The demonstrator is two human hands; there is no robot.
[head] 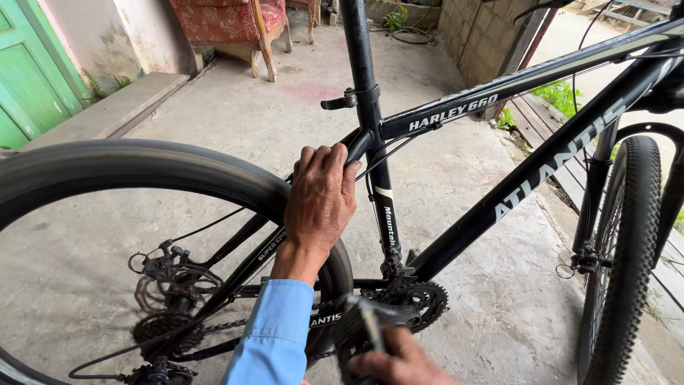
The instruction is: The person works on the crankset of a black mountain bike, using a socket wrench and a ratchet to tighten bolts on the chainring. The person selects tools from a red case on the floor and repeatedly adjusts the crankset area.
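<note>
A black bicycle frame (541,175) with white lettering stands across the view on a concrete floor. My left hand (320,203), in a light blue sleeve, grips the seat stay just behind the seat tube (385,214), above the rear tyre (142,160). The rear wheel looks blurred, as if spinning. At the bottom edge my right hand (402,365) holds the black pedal (363,317) beside the chainring (427,296). The rear disc rotor (167,285) and sprockets (153,328) sit at lower left.
The knobbly front wheel (630,249) stands at the right. Behind are a red patterned wooden chair (228,21), a green door (28,78), a concrete step (107,107) and a block wall (477,36). Wooden planks (541,121) lie along the right side.
</note>
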